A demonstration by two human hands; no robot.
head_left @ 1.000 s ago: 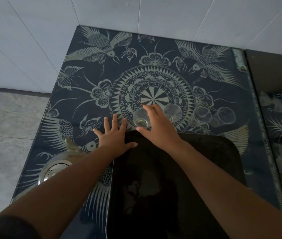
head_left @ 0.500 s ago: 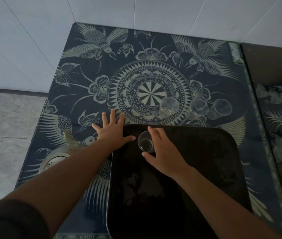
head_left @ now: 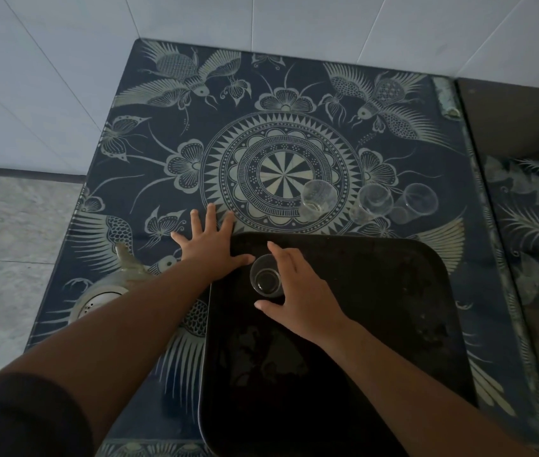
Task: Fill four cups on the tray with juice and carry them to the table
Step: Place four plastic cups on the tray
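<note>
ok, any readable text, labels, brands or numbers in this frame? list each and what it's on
None readable.
Table cloth: bird, butterfly, flower and mandala patterns only, no lettering.
Tray: plain black, no mark.
Cup at the right hand and three cups on the cloth: clear, no print visible.
Kettle under the left arm: no marking visible; mostly hidden.
Wall tiles: blank.

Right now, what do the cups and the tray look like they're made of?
The cups look like clear plastic, possibly glass: thin walls, and the cloth pattern shows through them. The one on the tray looks the same. The tray looks like dark, glossy plastic or lacquer, going by the dull reflections on its surface; the dim light leaves it open.
</note>
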